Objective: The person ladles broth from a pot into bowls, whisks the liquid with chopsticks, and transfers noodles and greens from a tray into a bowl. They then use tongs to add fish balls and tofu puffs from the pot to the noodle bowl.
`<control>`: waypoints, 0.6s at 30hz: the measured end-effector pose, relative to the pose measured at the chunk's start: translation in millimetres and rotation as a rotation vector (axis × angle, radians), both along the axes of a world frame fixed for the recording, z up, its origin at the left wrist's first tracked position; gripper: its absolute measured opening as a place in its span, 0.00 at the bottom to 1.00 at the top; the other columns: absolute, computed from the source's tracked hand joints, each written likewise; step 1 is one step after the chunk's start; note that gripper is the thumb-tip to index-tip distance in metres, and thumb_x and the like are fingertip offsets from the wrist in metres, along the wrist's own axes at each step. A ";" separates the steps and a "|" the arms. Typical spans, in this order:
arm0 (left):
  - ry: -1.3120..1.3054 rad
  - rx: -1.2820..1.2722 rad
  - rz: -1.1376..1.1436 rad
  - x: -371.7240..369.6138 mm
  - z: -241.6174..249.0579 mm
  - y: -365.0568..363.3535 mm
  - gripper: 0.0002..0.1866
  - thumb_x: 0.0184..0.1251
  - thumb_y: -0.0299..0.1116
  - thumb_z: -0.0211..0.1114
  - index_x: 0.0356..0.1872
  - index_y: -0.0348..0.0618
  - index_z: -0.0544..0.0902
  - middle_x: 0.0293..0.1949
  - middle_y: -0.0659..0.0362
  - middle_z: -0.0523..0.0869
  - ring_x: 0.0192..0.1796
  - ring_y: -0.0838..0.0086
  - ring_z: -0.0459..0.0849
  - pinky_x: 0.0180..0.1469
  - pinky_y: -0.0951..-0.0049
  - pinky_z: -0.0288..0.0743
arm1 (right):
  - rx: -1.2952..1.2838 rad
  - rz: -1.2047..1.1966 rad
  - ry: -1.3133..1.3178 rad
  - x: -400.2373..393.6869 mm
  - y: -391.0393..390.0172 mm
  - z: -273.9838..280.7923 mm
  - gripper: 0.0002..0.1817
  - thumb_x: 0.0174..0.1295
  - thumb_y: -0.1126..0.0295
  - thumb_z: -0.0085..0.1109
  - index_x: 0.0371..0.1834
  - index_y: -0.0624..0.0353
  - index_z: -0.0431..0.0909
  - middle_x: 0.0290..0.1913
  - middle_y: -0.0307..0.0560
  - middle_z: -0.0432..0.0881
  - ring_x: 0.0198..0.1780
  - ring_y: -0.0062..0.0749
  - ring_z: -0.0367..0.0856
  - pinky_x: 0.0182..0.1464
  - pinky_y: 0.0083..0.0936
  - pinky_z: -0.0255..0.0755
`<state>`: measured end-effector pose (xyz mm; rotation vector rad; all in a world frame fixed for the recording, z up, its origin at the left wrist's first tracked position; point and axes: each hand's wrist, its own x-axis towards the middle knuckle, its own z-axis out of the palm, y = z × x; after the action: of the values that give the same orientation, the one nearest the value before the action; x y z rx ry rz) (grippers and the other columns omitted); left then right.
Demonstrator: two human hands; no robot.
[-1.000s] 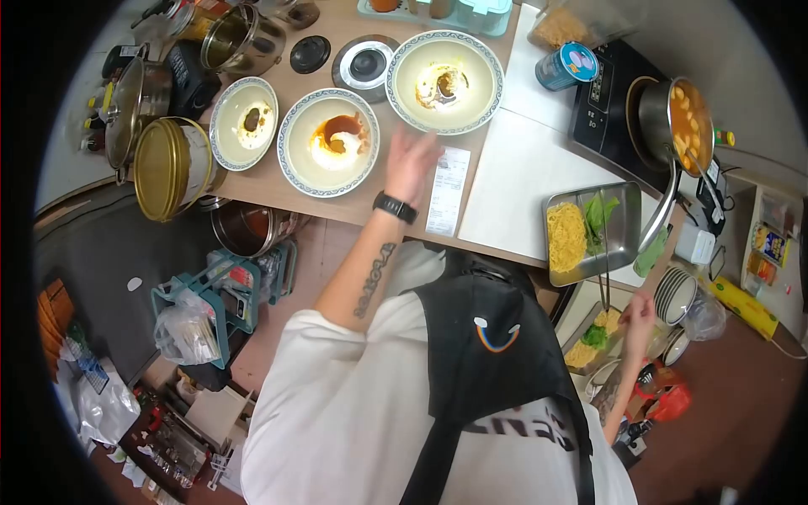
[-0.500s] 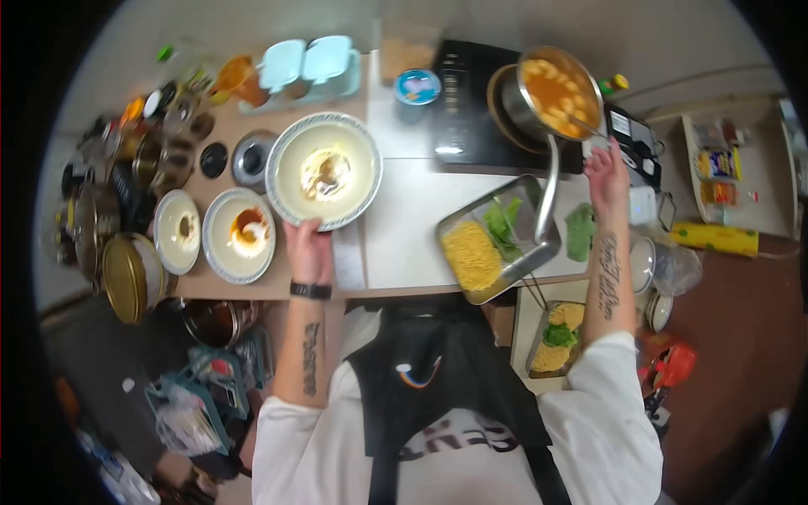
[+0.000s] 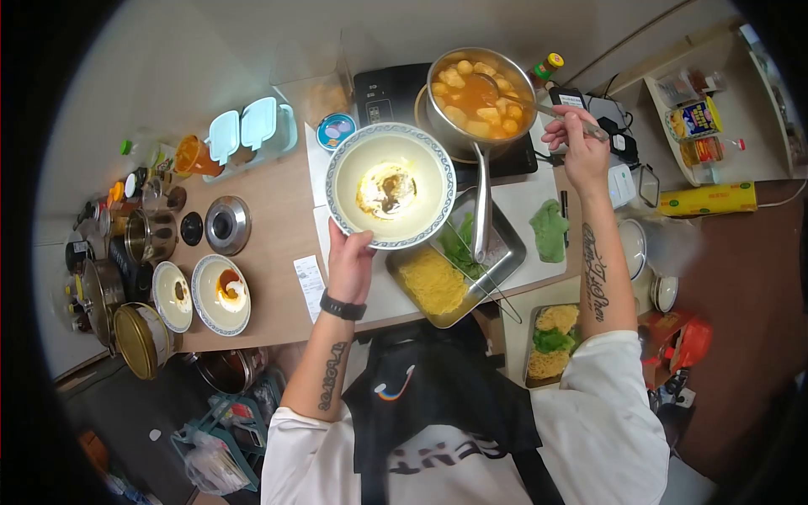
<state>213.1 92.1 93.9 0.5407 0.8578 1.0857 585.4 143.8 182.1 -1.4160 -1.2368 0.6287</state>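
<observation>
My left hand (image 3: 349,263) is closed on the lower rim of a large patterned bowl (image 3: 431,189), which has dark sauce and a pale paste in its bottom. The bowl is held up beside the pot, over the edge of the metal tray. My right hand (image 3: 581,150) grips the handle of a ladle (image 3: 545,109), whose head dips into the saucepan (image 3: 480,139). Orange-red broth with fish balls and pale chunks (image 3: 475,101) fills that pan. Its long handle (image 3: 482,206) points toward me, above the tray (image 3: 512,244) of yellow noodles (image 3: 432,282) and green leaves (image 3: 459,248).
Two more bowls (image 3: 220,324) (image 3: 165,316) with seasonings sit at the left. Behind them stand jars and a metal lid (image 3: 227,225). The pan rests on a black induction cooker (image 3: 379,94). A green cloth (image 3: 550,231) lies to the right; a second noodle tray (image 3: 532,358) is lower down.
My left hand has brought the large bowl rightward, close to the pot. My right hand has taken hold of the ladle's handle. The camera view has shifted.
</observation>
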 end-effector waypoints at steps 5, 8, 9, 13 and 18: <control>-0.030 -0.014 -0.019 23.5 -1.3 15.4 0.36 0.66 0.24 0.57 0.75 0.51 0.57 0.62 0.59 0.76 0.59 0.71 0.77 0.60 0.64 0.71 | -0.008 -0.110 0.266 5.4 -2.4 1.0 0.16 0.77 0.65 0.47 0.46 0.71 0.77 0.31 0.52 0.83 0.30 0.30 0.85 0.31 0.21 0.78; -0.024 -0.024 -0.025 29.4 -1.8 18.2 0.36 0.66 0.24 0.57 0.76 0.51 0.56 0.62 0.59 0.75 0.58 0.71 0.78 0.60 0.64 0.71 | 0.002 -0.161 0.356 10.5 -6.4 3.5 0.16 0.76 0.66 0.47 0.44 0.71 0.76 0.31 0.53 0.82 0.29 0.32 0.84 0.31 0.23 0.78; -0.020 -0.022 -0.029 29.2 -3.6 19.5 0.36 0.66 0.24 0.56 0.76 0.51 0.57 0.63 0.59 0.75 0.58 0.71 0.78 0.60 0.64 0.71 | 0.012 -0.172 0.375 11.8 -7.5 3.8 0.15 0.76 0.66 0.47 0.43 0.70 0.76 0.31 0.54 0.82 0.29 0.33 0.84 0.31 0.23 0.78; -0.018 -0.029 -0.026 31.3 -3.4 20.7 0.32 0.66 0.24 0.54 0.73 0.50 0.62 0.63 0.61 0.77 0.59 0.74 0.78 0.60 0.68 0.72 | 0.012 -0.181 0.411 14.3 -13.5 10.2 0.15 0.76 0.65 0.47 0.44 0.70 0.75 0.31 0.54 0.82 0.29 0.33 0.84 0.31 0.24 0.78; -0.039 -0.018 -0.024 32.1 -7.5 23.1 0.33 0.67 0.24 0.55 0.74 0.51 0.60 0.62 0.61 0.76 0.57 0.74 0.78 0.58 0.67 0.72 | 0.008 -0.152 0.414 12.1 -20.7 24.2 0.14 0.75 0.66 0.47 0.45 0.69 0.75 0.32 0.54 0.82 0.29 0.34 0.84 0.31 0.24 0.78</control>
<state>245.2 115.3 86.4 0.5117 0.8243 1.0627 597.5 123.2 206.4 -1.2786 -0.7971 0.7641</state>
